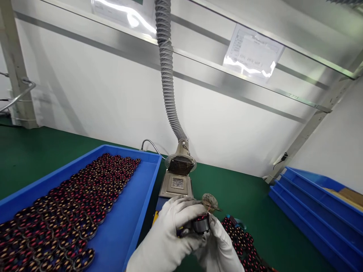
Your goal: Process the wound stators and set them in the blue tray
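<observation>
A black ring-shaped coil part, with reddish windings at its upper edge, is held up between my white-gloved hands. My left hand wraps around its left side, the glove's fingertips darkened with grime. At its right edge, the fingers of my right hand are pinched against the part, and the inner fingers are partly hidden. Just behind the part stands a small round dish with a thin stick across it. Beyond my left hand is a metal solder pot with a shiny square surface.
On the left, a blue tray holds rows of similar coil parts. More parts lie right of my right hand. A fume hood hangs from a grey hose over the pot. Stacked blue trays stand at right.
</observation>
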### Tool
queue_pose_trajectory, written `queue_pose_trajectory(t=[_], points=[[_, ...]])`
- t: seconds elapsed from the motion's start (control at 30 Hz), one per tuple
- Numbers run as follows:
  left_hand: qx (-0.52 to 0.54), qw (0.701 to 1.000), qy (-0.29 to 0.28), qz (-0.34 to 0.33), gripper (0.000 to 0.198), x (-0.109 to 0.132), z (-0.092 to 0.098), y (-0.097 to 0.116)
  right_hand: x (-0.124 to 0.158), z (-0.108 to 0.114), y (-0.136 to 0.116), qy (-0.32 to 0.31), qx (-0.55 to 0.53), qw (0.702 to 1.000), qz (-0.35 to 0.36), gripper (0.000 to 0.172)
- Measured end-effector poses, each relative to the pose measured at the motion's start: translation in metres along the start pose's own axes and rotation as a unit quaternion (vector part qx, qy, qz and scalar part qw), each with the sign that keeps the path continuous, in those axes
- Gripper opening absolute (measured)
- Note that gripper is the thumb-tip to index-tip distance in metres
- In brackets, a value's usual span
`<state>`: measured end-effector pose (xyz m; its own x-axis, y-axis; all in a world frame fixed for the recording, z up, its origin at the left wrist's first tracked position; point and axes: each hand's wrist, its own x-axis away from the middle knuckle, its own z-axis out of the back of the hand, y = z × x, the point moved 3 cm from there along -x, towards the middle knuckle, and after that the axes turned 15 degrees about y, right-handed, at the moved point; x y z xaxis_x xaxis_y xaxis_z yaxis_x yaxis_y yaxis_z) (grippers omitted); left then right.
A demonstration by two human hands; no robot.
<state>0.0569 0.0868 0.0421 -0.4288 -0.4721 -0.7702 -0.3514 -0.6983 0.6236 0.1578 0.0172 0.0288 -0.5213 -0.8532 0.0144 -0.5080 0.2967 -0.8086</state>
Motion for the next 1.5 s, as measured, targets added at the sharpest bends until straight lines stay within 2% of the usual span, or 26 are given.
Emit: queue_pose_trajectory(t=[0.1,0.2,0.3,0.37,0.4,0.43,0.53,0.57,0.67,0.83,0.87,0.9,1.0,1.07,1.13,1.2,1.27,1.33,1.47,1.5], points=[[0.059,0.998,0.016,0.002,0.030,-0.007,-0.001,0.002,-0.010,0.006,-0.001,-0.018,0.038,0.998,-0.037,0.029],[0.138,0.986,0.065,0.070,0.006,-0.009,0.002,0.002,-0.008,0.006,0.005,-0.006,0.040,0.998,-0.053,0.031],[0.174,0.963,0.148,0.144,0.015,-0.004,0.010,-0.002,0.003,0.002,0.013,0.002,0.019,0.999,-0.043,0.039],[0.165,0.944,0.221,0.182,0.010,-0.001,0.019,-0.006,0.008,-0.001,0.016,0.011,-0.010,0.999,-0.036,0.041],[0.151,0.940,0.235,0.194,0.008,-0.001,0.022,-0.007,0.010,-0.001,0.016,0.015,-0.025,0.999,-0.033,0.043],[0.135,0.946,0.220,0.198,0.010,-0.002,0.022,-0.007,0.010,-0.002,0.016,0.021,-0.036,0.999,-0.030,0.043],[0.135,0.971,0.093,0.176,0.017,-0.009,0.010,0.000,0.008,-0.004,0.014,0.035,-0.034,0.998,-0.026,0.038],[0.150,0.972,0.074,0.167,0.015,-0.010,0.006,0.002,0.007,-0.005,0.014,0.036,-0.030,0.999,-0.028,0.037],[0.155,0.972,0.116,0.136,0.015,-0.009,0.004,0.007,0.006,-0.007,0.015,0.028,-0.031,0.998,-0.046,0.035],[0.085,0.966,0.222,0.103,0.012,-0.003,0.027,0.002,0.011,-0.003,0.016,0.024,-0.093,0.992,-0.087,0.034],[0.058,0.971,0.210,0.097,0.010,-0.003,0.029,0.001,0.012,-0.002,0.015,0.024,-0.108,0.990,-0.092,0.032],[0.022,0.981,0.173,0.086,0.015,-0.003,0.027,-0.001,0.013,-0.001,0.015,0.022,-0.114,0.989,-0.090,0.031],[-0.077,0.996,0.037,0.021,0.051,-0.003,0.012,-0.001,0.011,0.001,0.013,0.017,-0.084,0.995,-0.050,0.034],[-0.081,0.996,0.015,-0.038,0.050,-0.004,0.006,0.002,0.010,0.003,0.012,0.023,-0.047,0.998,-0.019,0.033],[-0.045,0.995,0.022,-0.091,0.033,-0.006,0.004,0.008,0.009,0.005,0.011,0.031,-0.018,0.999,-0.003,0.030],[0.005,0.994,0.033,-0.105,0.026,-0.010,0.007,0.011,0.008,0.005,0.010,0.030,0.005,1.000,0.002,0.026],[0.048,0.995,0.054,-0.068,0.018,-0.013,0.010,0.011,0.007,0.004,0.011,0.021,0.011,1.000,-0.005,0.023],[0.081,0.993,0.089,0.002,0.007,-0.013,0.012,0.006,0.008,0.001,0.012,0.013,-0.001,1.000,-0.021,0.024],[0.158,0.964,0.182,0.113,0.013,-0.008,0.022,-0.001,0.016,-0.004,0.015,-0.003,-0.065,0.994,-0.085,0.037],[0.167,0.957,0.189,0.143,0.012,-0.007,0.025,-0.001,0.017,-0.004,0.014,-0.001,-0.075,0.992,-0.097,0.038]])
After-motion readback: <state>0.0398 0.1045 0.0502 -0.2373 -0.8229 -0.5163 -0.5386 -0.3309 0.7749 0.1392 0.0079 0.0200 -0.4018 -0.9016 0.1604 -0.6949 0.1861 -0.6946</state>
